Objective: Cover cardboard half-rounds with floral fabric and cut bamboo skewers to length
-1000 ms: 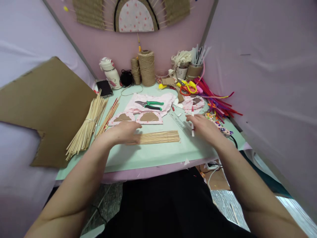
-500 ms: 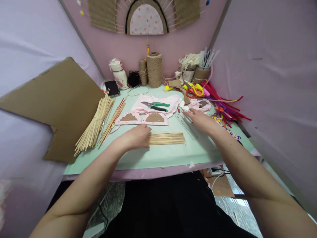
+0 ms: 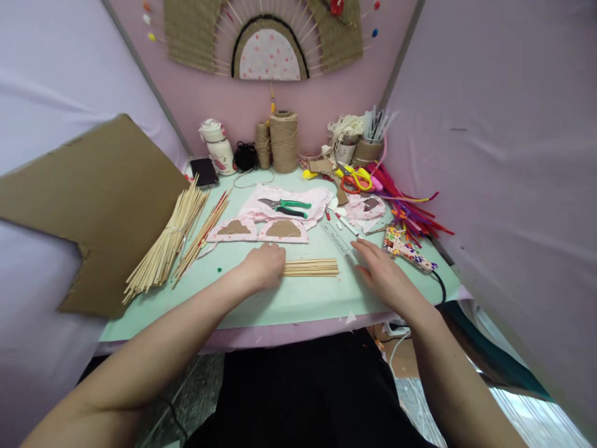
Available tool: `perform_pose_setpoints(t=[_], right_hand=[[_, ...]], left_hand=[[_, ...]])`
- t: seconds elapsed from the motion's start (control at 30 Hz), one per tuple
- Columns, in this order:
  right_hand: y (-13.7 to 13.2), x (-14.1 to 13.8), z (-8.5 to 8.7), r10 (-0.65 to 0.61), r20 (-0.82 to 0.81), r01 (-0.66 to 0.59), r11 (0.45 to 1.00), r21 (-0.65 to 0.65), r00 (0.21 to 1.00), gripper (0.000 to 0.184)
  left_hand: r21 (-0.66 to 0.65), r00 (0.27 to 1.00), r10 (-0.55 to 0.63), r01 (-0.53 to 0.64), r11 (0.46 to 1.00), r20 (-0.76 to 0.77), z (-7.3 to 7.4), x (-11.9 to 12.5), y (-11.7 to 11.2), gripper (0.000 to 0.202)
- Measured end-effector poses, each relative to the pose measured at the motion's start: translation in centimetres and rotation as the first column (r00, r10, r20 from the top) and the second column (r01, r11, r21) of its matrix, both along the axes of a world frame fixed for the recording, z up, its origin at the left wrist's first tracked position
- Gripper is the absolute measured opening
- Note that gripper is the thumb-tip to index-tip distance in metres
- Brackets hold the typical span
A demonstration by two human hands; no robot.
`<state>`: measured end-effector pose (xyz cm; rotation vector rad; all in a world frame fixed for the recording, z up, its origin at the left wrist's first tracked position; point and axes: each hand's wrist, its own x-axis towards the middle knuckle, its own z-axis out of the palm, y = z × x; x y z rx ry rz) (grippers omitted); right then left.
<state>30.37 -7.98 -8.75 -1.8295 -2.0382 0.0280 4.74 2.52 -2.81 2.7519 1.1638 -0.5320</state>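
Observation:
My left hand (image 3: 265, 266) is closed over the left end of a flat row of thin bamboo sticks (image 3: 311, 268) on the table. Its fingertips are partly hidden, and the sticks' right ends show beyond it. My right hand (image 3: 380, 272) hovers or rests just right of a clear ruler (image 3: 339, 241), fingers stretched out and nothing visible in them. Whether it touches the ruler I cannot tell. A white marker (image 3: 347, 225) lies beyond its fingertips. Behind the sticks are two half-round pieces of pink dotted fabric and cardboard (image 3: 283, 229), with green-handled pruning shears (image 3: 291, 207) on pink cloth.
At left lie a tied bundle of sticks (image 3: 165, 242), red-tipped sticks (image 3: 203, 236) and a large cardboard sheet (image 3: 116, 205). Twine spools (image 3: 284, 142) and a bottle (image 3: 218, 146) stand at the back. Scissors (image 3: 359, 179), pipe cleaners (image 3: 410, 205) and a patterned glue gun (image 3: 410, 251) lie right.
My right hand has drawn back from the marker towards the table's front, uncovering the glue gun. My left hand has curled more over the sticks. The camera view has shifted slightly.

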Motion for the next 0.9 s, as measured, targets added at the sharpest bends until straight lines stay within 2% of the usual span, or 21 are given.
perform_pose_setpoints(t=[0.1, 0.23, 0.33, 0.47, 0.57, 0.63, 0.67, 0.7, 0.73, 0.77, 0.8, 0.83, 0.87, 0.9], right_hand=[[-0.4, 0.2, -0.3, 0.003, -0.033, -0.003, 1.0, 0.004, 0.999, 0.047], [-0.6, 0.2, -0.3, 0.02, -0.088, -0.017, 0.999, 0.04, 0.996, 0.042], [-0.7, 0.1, -0.2, 0.019, -0.113, -0.011, 0.997, 0.075, 0.993, 0.04], [-0.8, -0.5, 0.1, 0.028, -0.131, -0.015, 0.995, 0.102, 0.991, 0.037], [-0.7, -1.1, 0.5, 0.041, -0.158, -0.018, 0.99, 0.141, 0.987, 0.034], [-0.4, -1.3, 0.8, 0.031, -0.18, 0.0, 0.985, 0.171, 0.983, 0.032], [-0.2, -1.2, 1.0, 0.017, -0.191, 0.017, 0.984, 0.18, 0.981, 0.03], [0.1, -1.1, 1.3, -0.002, -0.2, 0.04, 0.982, 0.184, 0.98, 0.028], [0.4, -0.8, 1.7, -0.027, -0.206, 0.065, 0.981, 0.182, 0.978, 0.027], [0.8, -0.5, 2.1, -0.055, -0.207, 0.092, 0.98, 0.176, 0.977, 0.025], [1.2, -0.2, 2.7, -0.082, -0.201, 0.117, 0.979, 0.168, 0.976, 0.024], [1.7, 0.0, 3.3, -0.104, -0.193, 0.136, 0.978, 0.16, 0.976, 0.023], [2.3, 0.2, 3.9, -0.119, -0.184, 0.149, 0.977, 0.154, 0.976, 0.022], [3.0, 0.2, 4.5, -0.128, -0.174, 0.154, 0.977, 0.145, 0.976, 0.021]], left_hand=[[-0.02, 1.0, 0.016, -0.015, 1.0, 0.019, -0.3, 0.1, -0.1, 0.033], [-0.006, 0.996, 0.05, -0.05, 0.999, 0.074, -1.7, 0.0, 0.0, 0.024], [0.031, 0.994, 0.06, -0.063, 0.998, 0.096, -2.6, -0.2, -0.3, 0.029], [0.052, 0.991, 0.048, -0.055, 0.997, 0.124, -2.4, -1.1, -0.5, 0.028], [-0.08, 0.958, 0.138, -0.121, 0.989, 0.253, -1.2, -2.0, -0.3, 0.018], [-0.282, 0.853, 0.268, -0.15, 0.948, 0.447, -0.4, -2.3, 0.1, 0.014], [-0.416, 0.768, 0.358, -0.133, 0.9, 0.53, -0.1, -2.4, 0.3, 0.014], [-0.56, 0.672, 0.467, -0.092, 0.823, 0.575, 0.0, -2.5, 0.5, 0.016], [-0.7, 0.581, 0.584, -0.035, 0.713, 0.567, -0.1, -2.5, 0.7, 0.018], [-0.815, 0.506, 0.694, 0.031, 0.579, 0.512, -0.3, -2.5, 1.0, 0.021], [-0.892, 0.447, 0.781, 0.1, 0.441, 0.436, -0.6, -2.6, 1.3, 0.024], [-0.931, 0.394, 0.844, 0.165, 0.326, 0.365, -1.0, -2.8, 1.6, 0.026], [-0.944, 0.343, 0.887, 0.223, 0.244, 0.31, -1.4, -3.0, 2.0, 0.027], [-0.942, 0.288, 0.918, 0.272, 0.196, 0.274, -1.7, -3.3, 2.3, 0.026]])
